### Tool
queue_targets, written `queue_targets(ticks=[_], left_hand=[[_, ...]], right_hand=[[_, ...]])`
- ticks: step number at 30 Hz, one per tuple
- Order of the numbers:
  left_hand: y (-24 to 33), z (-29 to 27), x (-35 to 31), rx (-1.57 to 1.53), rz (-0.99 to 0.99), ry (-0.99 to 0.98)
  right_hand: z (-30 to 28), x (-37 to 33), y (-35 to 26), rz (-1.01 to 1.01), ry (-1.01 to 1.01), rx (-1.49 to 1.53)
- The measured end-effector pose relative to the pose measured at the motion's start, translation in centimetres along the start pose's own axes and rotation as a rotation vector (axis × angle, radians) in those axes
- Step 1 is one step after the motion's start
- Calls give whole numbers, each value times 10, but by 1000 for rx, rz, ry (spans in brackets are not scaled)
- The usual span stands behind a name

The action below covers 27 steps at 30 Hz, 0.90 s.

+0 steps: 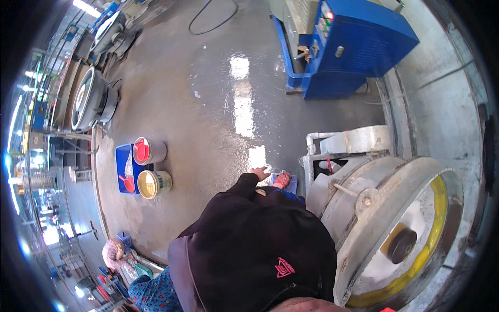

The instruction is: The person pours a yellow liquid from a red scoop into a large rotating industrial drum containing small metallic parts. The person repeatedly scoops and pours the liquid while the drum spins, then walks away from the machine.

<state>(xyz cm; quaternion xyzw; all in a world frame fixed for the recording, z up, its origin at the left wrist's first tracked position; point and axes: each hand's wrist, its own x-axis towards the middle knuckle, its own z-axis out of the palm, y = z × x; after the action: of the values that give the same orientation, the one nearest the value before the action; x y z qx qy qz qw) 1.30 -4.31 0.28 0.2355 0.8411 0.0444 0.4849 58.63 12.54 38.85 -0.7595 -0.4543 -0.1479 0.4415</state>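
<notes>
My left hand (260, 173) comes out of a black sleeve in front of my body. Its fingers are stretched out and apart, and it seems to hold nothing. Close beside it on the right is my right hand (282, 180), small in the picture, with fingers that look curled in. Whatever it grips is too small to make out. Under and beside this hand shows a pale blue piece (292, 184), mostly hidden by my jacket. Both hands are low, near the wet floor (208, 130) and left of a round grey machine (332, 190).
The machine's bowl has a yellow inner ring (439, 208) and whitish contents. A blue cabinet (358, 52) stands ahead right. On the left are a blue tub (122, 156) with a red scoop (126, 183) and two buckets (157, 152). Another person (156, 291) is at lower left. A hose (213, 32) lies far ahead.
</notes>
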Motion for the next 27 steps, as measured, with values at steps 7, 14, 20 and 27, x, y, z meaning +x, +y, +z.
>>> queue_targets(ticks=[7, 14, 20, 27], left_hand=[[-3, -1, -6, -73, 0, 51], [-4, -14, -13, -71, -1, 62], [-16, -12, -9, -42, 45, 107], [-22, -20, -1, 95, -11, 158]], right_hand=[[24, -6, -10, -59, -89, 67], [32, -11, -12, -74, -104, 80], [36, -17, -11, -65, -94, 90], [39, -21, -10, -56, -103, 99]])
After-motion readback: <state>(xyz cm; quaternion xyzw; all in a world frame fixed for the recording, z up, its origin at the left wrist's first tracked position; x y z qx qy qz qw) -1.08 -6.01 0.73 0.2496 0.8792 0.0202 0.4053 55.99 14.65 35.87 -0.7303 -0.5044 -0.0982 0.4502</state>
